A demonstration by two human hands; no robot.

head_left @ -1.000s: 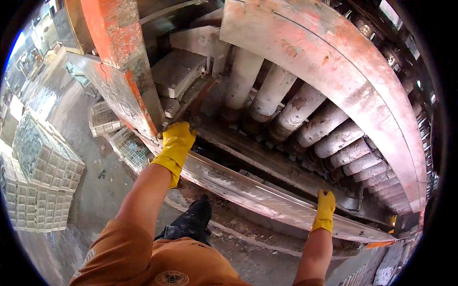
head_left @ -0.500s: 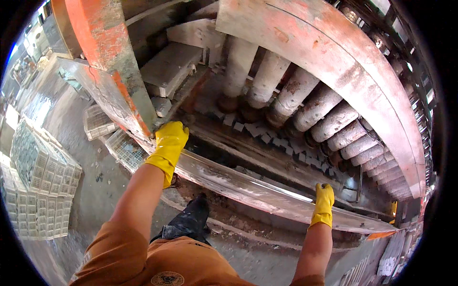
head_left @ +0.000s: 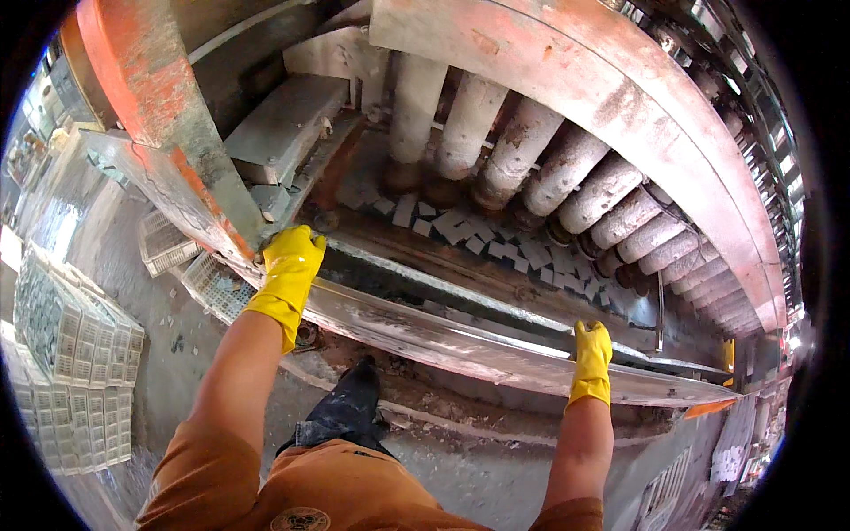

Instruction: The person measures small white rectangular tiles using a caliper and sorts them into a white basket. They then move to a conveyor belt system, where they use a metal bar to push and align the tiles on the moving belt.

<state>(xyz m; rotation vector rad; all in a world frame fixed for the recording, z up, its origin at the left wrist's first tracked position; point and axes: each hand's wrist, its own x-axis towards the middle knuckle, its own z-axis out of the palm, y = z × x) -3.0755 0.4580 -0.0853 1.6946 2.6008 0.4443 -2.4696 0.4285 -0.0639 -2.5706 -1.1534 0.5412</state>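
Observation:
My left hand point(head_left: 290, 270), in a yellow rubber glove, is closed at the left end of a long metal strip point(head_left: 443, 285), beside an orange-painted upright. Farther right, my right hand point(head_left: 591, 361), gloved the same, is closed with its curled fingers at the same strip. The strip runs along the near side of a machine trough, just behind the pale front rail point(head_left: 425, 327). What lies under my fingers is hidden. Beyond the strip, several loose grey-white tile pieces point(head_left: 456, 227) lie scattered on the trough floor.
A row of thick, dirty rollers point(head_left: 524, 146) stands behind the tile pieces, under a curved beam point(head_left: 567, 66). The orange upright point(head_left: 146, 80) rises at left. Stacked white plastic baskets point(head_left: 80, 354) fill the floor at far left, and another basket point(head_left: 217, 285) sits by the rail.
My view has shifted, so my hands appear slightly left and the right one higher. The strip's pale face shows more along the trough, and more tile pieces are visible. Both hands stay closed.

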